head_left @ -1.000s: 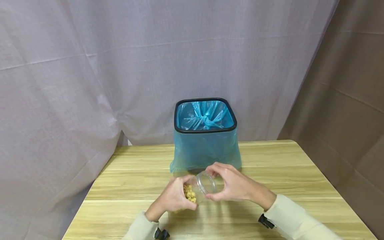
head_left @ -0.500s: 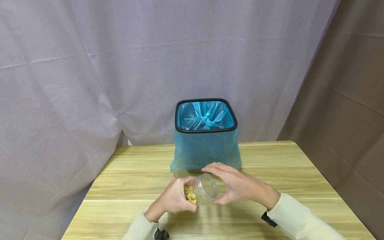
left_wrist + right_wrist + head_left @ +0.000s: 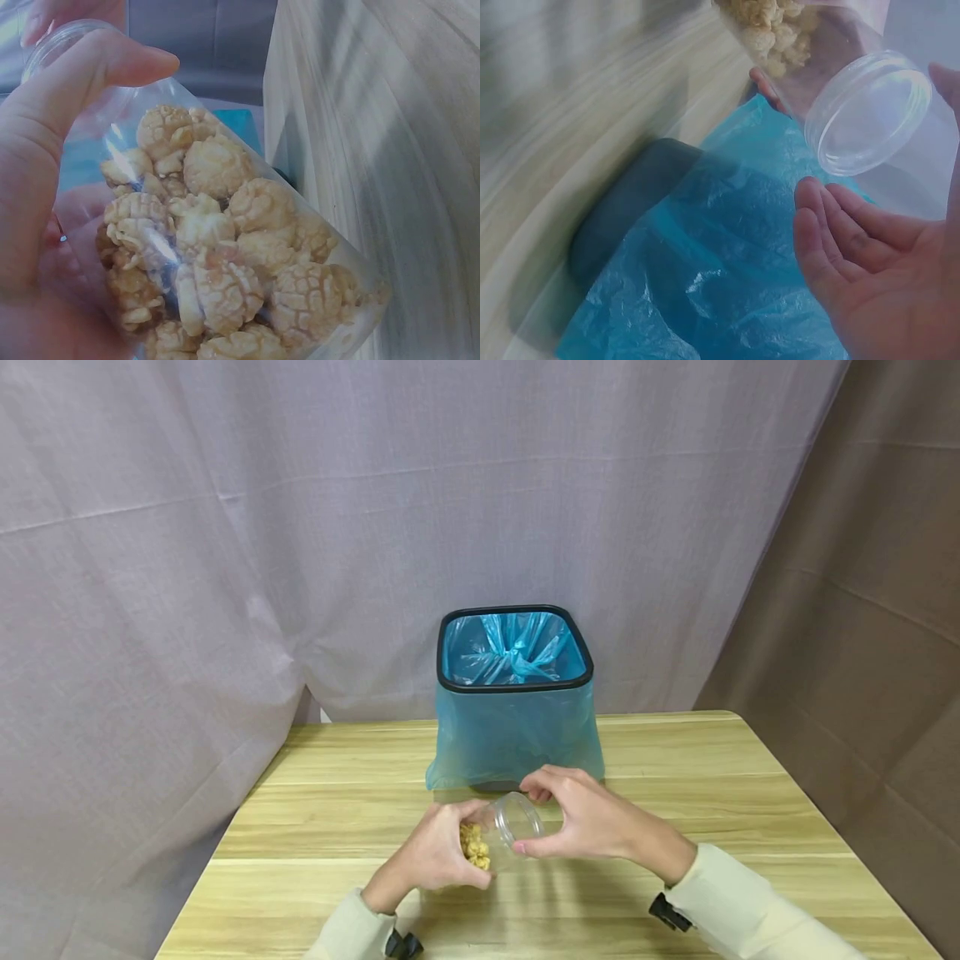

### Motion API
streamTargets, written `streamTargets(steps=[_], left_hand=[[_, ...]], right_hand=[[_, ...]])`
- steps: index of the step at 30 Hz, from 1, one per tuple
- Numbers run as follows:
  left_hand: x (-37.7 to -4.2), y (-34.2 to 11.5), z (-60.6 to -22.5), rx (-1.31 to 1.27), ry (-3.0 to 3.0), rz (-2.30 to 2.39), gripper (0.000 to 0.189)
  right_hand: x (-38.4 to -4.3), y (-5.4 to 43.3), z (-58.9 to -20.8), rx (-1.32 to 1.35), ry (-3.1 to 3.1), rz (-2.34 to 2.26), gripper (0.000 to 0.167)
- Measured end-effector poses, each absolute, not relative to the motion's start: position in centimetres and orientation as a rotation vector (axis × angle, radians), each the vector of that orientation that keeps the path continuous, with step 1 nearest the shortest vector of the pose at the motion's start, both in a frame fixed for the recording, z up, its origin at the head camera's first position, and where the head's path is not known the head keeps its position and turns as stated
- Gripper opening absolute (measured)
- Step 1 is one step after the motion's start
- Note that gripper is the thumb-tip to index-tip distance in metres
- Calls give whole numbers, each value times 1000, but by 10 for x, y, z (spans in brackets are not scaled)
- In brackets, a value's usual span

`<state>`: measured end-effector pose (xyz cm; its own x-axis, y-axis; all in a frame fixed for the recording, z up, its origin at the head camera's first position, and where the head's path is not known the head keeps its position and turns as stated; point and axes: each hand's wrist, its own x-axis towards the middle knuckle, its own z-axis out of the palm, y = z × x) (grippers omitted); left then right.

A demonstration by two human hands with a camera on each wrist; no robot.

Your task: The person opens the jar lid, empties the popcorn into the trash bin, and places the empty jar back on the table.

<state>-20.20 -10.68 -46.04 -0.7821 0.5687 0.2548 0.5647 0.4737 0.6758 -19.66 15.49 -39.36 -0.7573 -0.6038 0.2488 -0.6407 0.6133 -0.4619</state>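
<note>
Soft grey cloth [image 3: 375,485] hangs in front of you, creased in fine lines and gathered into loose folds, and a browner cloth [image 3: 862,610] drops at your right. Your table [image 3: 697,793] is pale yellow wood grain with long streaks and rounded far corners. On it stands a square-mouthed bin with a smooth black rim [image 3: 516,687], dressed in a thin blue bag [image 3: 517,735]; the film is glossy and crinkled, gathered into a twisted knot inside the opening.

Between you and the bin, your left hand [image 3: 438,852] has thumb and fingers wrapped round a clear jar [image 3: 836,45], which lies tilted with its rounded end [image 3: 870,112] towards your right. Its wall is smooth, see-through plastic or glass with bright streaks of reflection, and that end carries ringed ridges; whether a clear lid covers it, you cannot tell. Inside sit popcorn-like pieces [image 3: 202,225], knobbly balls with cracked, golden-brown skins and paler patches, packed towards the other end.

Your right hand [image 3: 581,818] is spread wide about the ringed end, fingers gently bent and their tips just beside it. Your cream sleeves [image 3: 742,902] look plain and matte, with a black fitting [image 3: 670,912] at the right cuff.
</note>
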Motion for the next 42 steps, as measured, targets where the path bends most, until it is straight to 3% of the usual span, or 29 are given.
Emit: streamTargets(steps=[11,24,31,42], left_hand=[[-203,-105,-461,1063,2656,1249,80],[-202,-105,-464,1077,2656,1233,76],[-203,-104,-464,1097,2637,1243,76],[-203,-105,-463,1052,2652,1250,75]], right_hand=[[-196,157,-394,1159,-2736,858,62],[-197,166,-395,1469,-2481,606,83],[-197,170,-390,1424,-2495,594,91],[-193,163,-391,1096,-2814,836,62]])
